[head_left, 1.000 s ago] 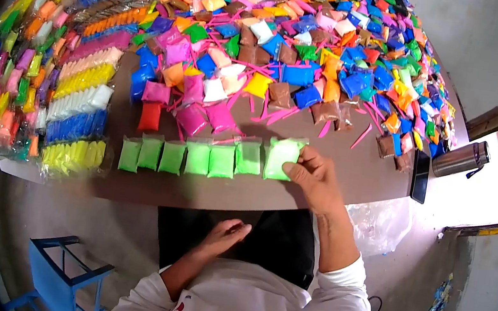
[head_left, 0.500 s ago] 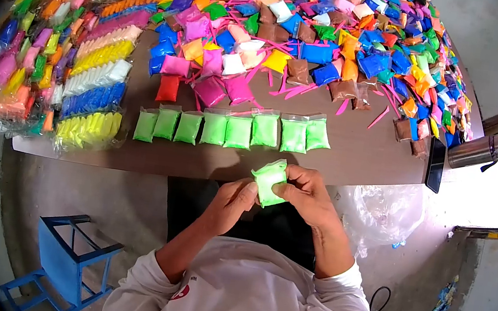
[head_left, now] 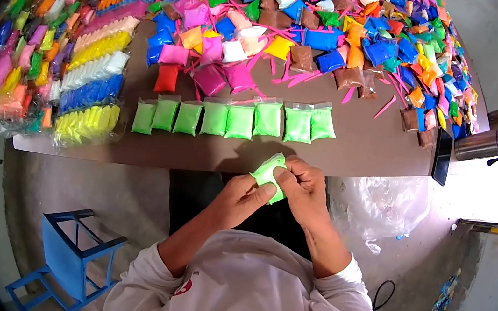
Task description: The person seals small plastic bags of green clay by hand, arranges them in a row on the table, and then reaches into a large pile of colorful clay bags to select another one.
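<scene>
A bright green packet (head_left: 268,172) is held between my two hands, just in front of the table's near edge. My left hand (head_left: 242,198) grips its lower left side, with the thumb lying on the front. On the right side, my right hand (head_left: 302,189) pinches the packet with its thumb pressed on the face. Beyond my hands, several green packets (head_left: 240,121) lie in a row on the brown table (head_left: 353,148). A red packet (head_left: 166,78) and magenta packets (head_left: 210,79) lie behind that row.
Clear bags of sorted packets (head_left: 91,93) cover the table's left side. A heap of colourful packets (head_left: 345,28) with pink strips fills the back. A phone (head_left: 442,160) and metal cup (head_left: 481,145) stand at the right. A blue stool (head_left: 63,256) and plastic bag (head_left: 383,208) are below.
The green packet has tilted between my hands, and my left thumb now reaches farther over its front. My view has shifted slightly.
</scene>
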Motion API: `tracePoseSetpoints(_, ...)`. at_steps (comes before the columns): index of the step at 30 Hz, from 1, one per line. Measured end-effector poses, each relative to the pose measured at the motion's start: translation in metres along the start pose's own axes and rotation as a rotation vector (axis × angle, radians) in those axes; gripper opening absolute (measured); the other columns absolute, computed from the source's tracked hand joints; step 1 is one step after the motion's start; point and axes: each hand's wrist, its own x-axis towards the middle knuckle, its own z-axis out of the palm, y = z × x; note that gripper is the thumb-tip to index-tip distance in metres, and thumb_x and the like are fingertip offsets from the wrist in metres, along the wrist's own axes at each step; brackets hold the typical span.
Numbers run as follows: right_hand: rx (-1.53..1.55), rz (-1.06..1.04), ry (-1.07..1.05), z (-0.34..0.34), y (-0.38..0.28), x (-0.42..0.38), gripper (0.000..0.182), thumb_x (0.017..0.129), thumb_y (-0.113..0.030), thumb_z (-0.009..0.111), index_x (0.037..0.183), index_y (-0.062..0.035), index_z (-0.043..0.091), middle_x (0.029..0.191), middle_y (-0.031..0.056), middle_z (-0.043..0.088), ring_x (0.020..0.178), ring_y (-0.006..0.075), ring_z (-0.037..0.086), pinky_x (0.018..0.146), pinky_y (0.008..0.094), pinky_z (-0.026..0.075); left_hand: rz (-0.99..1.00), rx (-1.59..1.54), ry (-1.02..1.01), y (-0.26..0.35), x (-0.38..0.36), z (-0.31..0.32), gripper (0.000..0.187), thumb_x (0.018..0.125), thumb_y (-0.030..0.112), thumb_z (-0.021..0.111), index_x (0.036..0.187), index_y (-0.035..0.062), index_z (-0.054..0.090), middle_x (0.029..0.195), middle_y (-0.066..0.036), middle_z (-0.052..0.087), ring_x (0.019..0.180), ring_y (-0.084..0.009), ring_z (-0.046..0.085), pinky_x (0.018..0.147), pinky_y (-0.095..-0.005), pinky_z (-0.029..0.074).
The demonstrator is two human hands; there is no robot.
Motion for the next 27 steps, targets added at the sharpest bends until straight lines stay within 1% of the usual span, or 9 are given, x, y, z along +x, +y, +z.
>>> tracePoseSetpoints(3,-0.12,-0.05,0.007,0.0,0.0,0.0,0.011,0.086,-0.002,0.057,0.077,0.004,0.058,0.07,-0.0021,0.046,0.067,0.0052,0.042,0.057,0.0237,0.033,0.02,0.017,-0.052,0.011,-0.001,-0.002,0.034,0.097,0.034,0.054,0.089,0.0008,0.054,0.067,0.005,0.041,0.063,-0.0043,0.034,0.053,-0.0242,0.03)
tracePoseSetpoints(5,-0.147,-0.054,0.011,-0.002,0.0,0.001,0.013,0.082,0.001,0.055,0.069,0.0022,0.055,0.068,-0.0036,0.042,0.065,0.0039,0.037,0.055,0.0237,0.03,-0.001,-0.039,0.054,0.007,0.0,-0.006,0.033,0.096,0.033,0.054,0.085,0.0015,0.053,0.067,0.004,0.04,0.063,-0.0045,0.033,0.052,-0.0246,0.03)
tracePoseSetpoints(8,-0.192,-0.006,-0.066,-0.006,0.002,0.001,0.01,0.087,-0.003,0.057,0.083,0.0055,0.061,0.07,-0.002,0.049,0.066,0.0056,0.045,0.059,0.0235,0.037,0.004,0.076,0.094,0.008,0.002,-0.01,0.032,0.096,0.031,0.055,0.084,0.0016,0.053,0.065,0.003,0.041,0.062,-0.0048,0.035,0.052,-0.0247,0.031)
tracePoseSetpoints(10,0.052,0.138,-0.04,-0.001,-0.008,0.0,0.011,0.089,-0.005,0.058,0.091,0.0046,0.064,0.076,-0.0022,0.055,0.07,0.0061,0.049,0.064,0.0223,0.04,-0.004,0.058,0.147,0.013,0.004,-0.01,0.032,0.096,0.03,0.055,0.083,0.0014,0.053,0.065,0.003,0.041,0.062,-0.005,0.035,0.052,-0.0247,0.031)
tracePoseSetpoints(13,0.146,0.175,-0.005,0.005,-0.015,-0.002,0.015,0.092,-0.009,0.059,0.098,0.0033,0.065,0.087,-0.0011,0.06,0.076,0.0067,0.052,0.068,0.0216,0.042,-0.017,0.027,0.197,0.014,0.007,-0.006,0.031,0.096,0.029,0.055,0.082,0.0015,0.053,0.064,0.003,0.042,0.061,-0.0049,0.035,0.052,-0.0245,0.031)
tracePoseSetpoints(16,0.032,0.032,0.044,0.0,0.007,-0.001,0.014,0.092,-0.007,0.059,0.099,0.0027,0.066,0.091,0.0009,0.062,0.083,0.0071,0.054,0.071,0.0226,0.043,-0.011,0.003,0.187,0.013,0.008,-0.003,0.029,0.096,0.027,0.055,0.081,0.002,0.052,0.064,0.003,0.042,0.061,-0.0044,0.034,0.052,-0.0242,0.031)
tracePoseSetpoints(20,0.131,0.07,0.061,0.001,0.006,0.001,0.013,0.09,-0.003,0.058,0.099,0.0034,0.066,0.091,0.0028,0.062,0.088,0.0077,0.054,0.076,0.0241,0.044,0.053,0.074,0.042,0.005,0.006,-0.002,0.024,0.097,0.022,0.054,0.083,0.0029,0.053,0.068,0.005,0.045,0.06,-0.0028,0.036,0.053,-0.0212,0.032)
tracePoseSetpoints(22,-0.026,-0.068,-0.073,-0.008,0.011,0.003,0.02,0.091,-0.013,0.061,0.103,0.0014,0.065,0.094,0.0029,0.062,0.087,0.0106,0.056,0.08,0.0263,0.045,0.053,0.108,0.016,0.002,0.005,-0.002,0.023,0.096,0.022,0.055,0.084,0.0028,0.053,0.069,0.004,0.046,0.063,-0.0026,0.037,0.054,-0.0206,0.032)
tracePoseSetpoints(27,0.061,0.04,-0.076,-0.005,0.002,0.003,0.019,0.088,-0.008,0.06,0.104,0.0017,0.064,0.096,0.0052,0.063,0.088,0.0115,0.057,0.08,0.0272,0.045,0.051,0.044,0.012,0.007,0.003,-0.001,0.025,0.097,0.024,0.053,0.084,0.0022,0.054,0.07,0.002,0.048,0.063,-0.0041,0.039,0.055,-0.0217,0.034)
